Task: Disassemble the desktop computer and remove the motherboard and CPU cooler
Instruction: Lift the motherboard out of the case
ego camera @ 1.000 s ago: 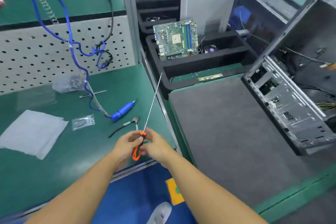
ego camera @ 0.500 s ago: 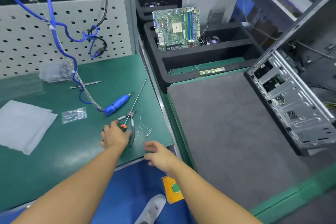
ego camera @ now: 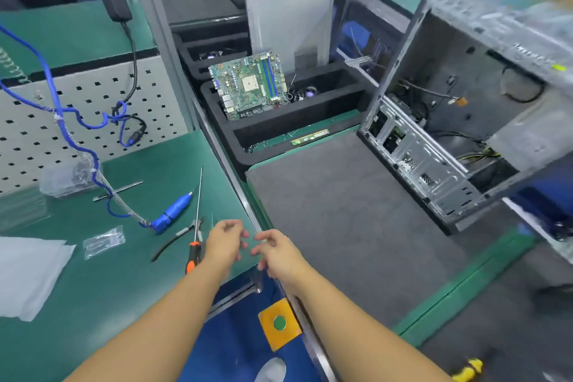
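Observation:
The open computer case (ego camera: 459, 121) lies on its side at the right edge of the grey mat (ego camera: 341, 226), with loose cables inside and no board in it. A green motherboard (ego camera: 248, 85) leans in a black foam tray (ego camera: 279, 121) behind the mat. The long orange-handled screwdriver (ego camera: 194, 245) lies on the green bench, just left of my left hand (ego camera: 224, 242). My right hand (ego camera: 279, 253) hovers close beside the left, near the bench edge. The fingers of both are loosely curled and hold nothing.
A blue electric screwdriver (ego camera: 172, 211) on a blue cable, pliers (ego camera: 179, 236), a small plastic bag (ego camera: 104, 240) and white paper (ego camera: 28, 273) lie on the green bench. A grey side panel (ego camera: 290, 28) stands behind the tray. A pegboard (ego camera: 77, 108) backs the bench.
My left hand has laid the orange screwdriver down on the bench and let go. Both hands have come together near the bench edge. The view has swung right toward the case.

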`<action>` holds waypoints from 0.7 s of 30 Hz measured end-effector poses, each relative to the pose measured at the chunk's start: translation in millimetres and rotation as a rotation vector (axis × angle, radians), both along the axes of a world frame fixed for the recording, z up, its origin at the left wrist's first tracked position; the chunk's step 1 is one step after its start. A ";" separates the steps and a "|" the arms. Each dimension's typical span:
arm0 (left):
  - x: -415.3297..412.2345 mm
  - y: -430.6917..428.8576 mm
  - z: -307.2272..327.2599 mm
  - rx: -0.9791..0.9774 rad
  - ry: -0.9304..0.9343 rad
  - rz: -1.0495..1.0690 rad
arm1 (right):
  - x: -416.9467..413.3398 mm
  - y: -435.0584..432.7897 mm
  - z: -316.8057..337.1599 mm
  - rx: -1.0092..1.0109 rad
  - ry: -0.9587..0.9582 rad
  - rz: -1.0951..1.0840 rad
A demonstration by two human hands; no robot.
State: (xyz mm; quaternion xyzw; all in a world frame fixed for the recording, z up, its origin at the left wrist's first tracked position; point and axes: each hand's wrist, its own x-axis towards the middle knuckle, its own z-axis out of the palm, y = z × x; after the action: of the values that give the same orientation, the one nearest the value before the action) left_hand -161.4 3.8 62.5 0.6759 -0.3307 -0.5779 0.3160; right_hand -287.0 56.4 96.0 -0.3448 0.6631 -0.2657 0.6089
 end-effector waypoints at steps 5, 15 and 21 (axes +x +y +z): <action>-73.9 17.4 41.4 -0.007 0.037 -0.150 | -58.6 35.8 44.3 -0.078 0.070 -0.122; -269.7 125.0 128.2 -0.134 0.382 -0.582 | -201.7 184.5 129.0 -0.224 0.244 -0.592; -342.7 211.9 156.0 -0.277 0.416 -0.870 | -256.6 285.6 149.8 -0.249 0.232 -0.852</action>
State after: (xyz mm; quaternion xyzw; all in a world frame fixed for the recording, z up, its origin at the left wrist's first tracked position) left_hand -504.1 215.7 218.6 0.2977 -0.5854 -0.7293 0.1919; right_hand -543.6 342.0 245.8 -0.1395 0.7728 -0.5294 0.3210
